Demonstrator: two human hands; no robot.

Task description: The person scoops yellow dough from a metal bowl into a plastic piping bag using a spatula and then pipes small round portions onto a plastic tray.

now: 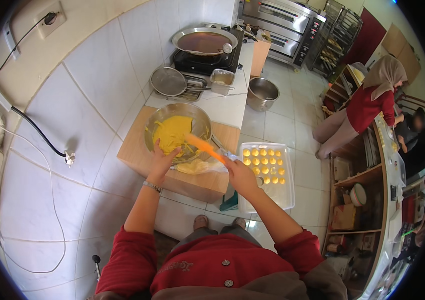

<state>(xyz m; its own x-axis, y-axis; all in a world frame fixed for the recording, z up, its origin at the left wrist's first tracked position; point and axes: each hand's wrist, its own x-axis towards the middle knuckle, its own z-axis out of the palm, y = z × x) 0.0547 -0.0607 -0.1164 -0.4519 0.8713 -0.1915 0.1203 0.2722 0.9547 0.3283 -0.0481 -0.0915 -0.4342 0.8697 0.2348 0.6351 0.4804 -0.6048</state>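
A metal bowl [203,115] with thick yellow batter [172,131] inside stands on a light wooden box. At its near rim is my left hand [161,164], thumb and fingers over the edge, steadying the bowl. My right hand [241,176] grips the handle of an orange spatula [203,146], whose blade is blurred over the bowl's right side. A clear plastic piping bag [197,166] smeared with yellow lies on the box, between the bowl and my hands.
Right of the box, a white tray [277,197] carries rows of round yellow pieces. Behind the bowl are a sieve [168,81], a small metal container [222,80] and a pan of oil [205,42] on a stove. A large pot [262,93] sits on the floor. People work at the right-hand shelves.
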